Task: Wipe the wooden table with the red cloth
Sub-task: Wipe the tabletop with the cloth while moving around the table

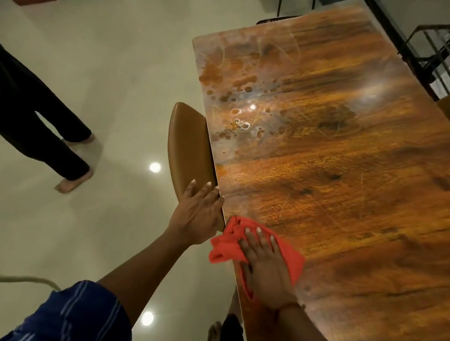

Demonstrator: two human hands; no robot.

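While my left hand (199, 214) lies flat on the chair back (188, 150), my right hand (265, 267) presses the red cloth (227, 250) flat onto the wooden worktop (341, 181).

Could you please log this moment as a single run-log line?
right hand: flat on red cloth, table near edge | left hand: on brown chair back | residue patch: unwiped

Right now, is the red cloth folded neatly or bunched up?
Bunched up: the red cloth lies crumpled under the flat right hand at the table edge.

Glossy wooden table (342, 168), smeared and spotted at far left, crumpled red cloth (227, 249) at near edge
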